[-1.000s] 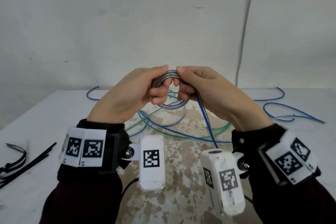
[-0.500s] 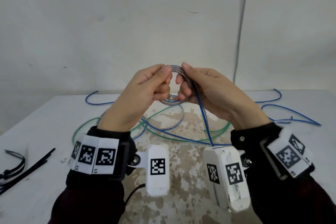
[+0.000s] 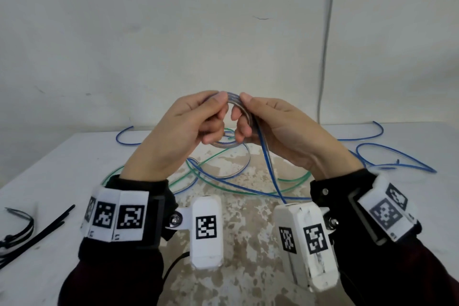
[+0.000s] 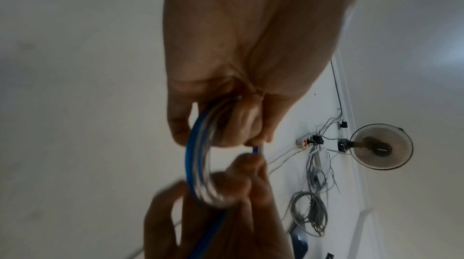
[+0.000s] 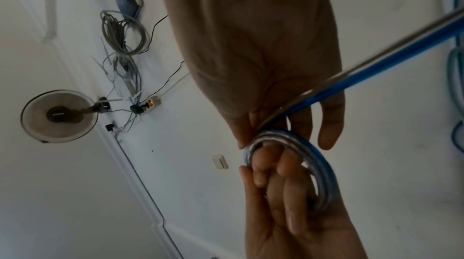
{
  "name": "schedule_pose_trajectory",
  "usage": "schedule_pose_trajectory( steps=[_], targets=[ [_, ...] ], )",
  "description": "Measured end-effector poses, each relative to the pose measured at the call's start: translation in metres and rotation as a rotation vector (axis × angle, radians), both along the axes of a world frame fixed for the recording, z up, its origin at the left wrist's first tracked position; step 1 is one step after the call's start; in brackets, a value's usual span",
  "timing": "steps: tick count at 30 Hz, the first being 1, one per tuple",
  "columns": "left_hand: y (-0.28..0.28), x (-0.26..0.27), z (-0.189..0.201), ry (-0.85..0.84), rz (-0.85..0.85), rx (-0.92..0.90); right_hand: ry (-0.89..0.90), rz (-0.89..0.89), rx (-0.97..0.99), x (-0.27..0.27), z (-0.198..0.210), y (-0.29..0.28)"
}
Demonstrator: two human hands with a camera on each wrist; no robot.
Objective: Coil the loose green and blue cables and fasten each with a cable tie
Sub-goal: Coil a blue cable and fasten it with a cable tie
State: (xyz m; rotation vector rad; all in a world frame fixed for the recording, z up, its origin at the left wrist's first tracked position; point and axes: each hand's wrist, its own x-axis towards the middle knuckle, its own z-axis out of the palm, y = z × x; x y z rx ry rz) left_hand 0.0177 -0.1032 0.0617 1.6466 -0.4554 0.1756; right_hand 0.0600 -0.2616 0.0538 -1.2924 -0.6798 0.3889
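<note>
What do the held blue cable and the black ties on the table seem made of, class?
Blue cable: likely a glossy clear plastic jacket over a blue core; it glints and bends into a tight coil. Black ties: probably matte, stiff plastic, thin straight strips. Table: unclear, white surface worn patchy.

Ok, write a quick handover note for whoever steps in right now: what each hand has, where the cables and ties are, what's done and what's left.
Left hand: grips one side of the small blue coil, held above the table.
Right hand: pinches the coil's other side; the blue cable's loose run drops from it to the table.
Green cable: loose on the table, tangled among blue loops.
Cable ties: black, at the table's left edge.
Done: a few blue turns wound.
Left: wind in the remaining blue cable, tie it, then coil and tie the green.
</note>
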Motion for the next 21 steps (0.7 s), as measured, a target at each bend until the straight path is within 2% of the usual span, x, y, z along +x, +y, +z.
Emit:
schedule_pose_trajectory(
  steps=[4,6,11,16,21],
  targets=[
    [-0.009,0.005,-0.002,-0.079,0.098,-0.192,0.097,0.048,0.044,0.000,0.004,0.001],
    [-0.010,0.007,-0.004,-0.094,0.122,-0.224,0.088,0.051,0.049,0.000,0.004,0.000],
    [-0.004,0.005,-0.001,0.010,0.070,-0.160,0.041,0.015,0.065,-0.002,0.004,-0.001],
    [-0.003,0.003,0.001,-0.047,0.163,-0.120,-0.055,0.013,0.028,-0.004,0.000,0.005],
    [-0.005,0.006,-0.001,-0.039,0.179,-0.124,-0.142,-0.119,-0.030,-0.005,-0.002,0.008]
  ],
)
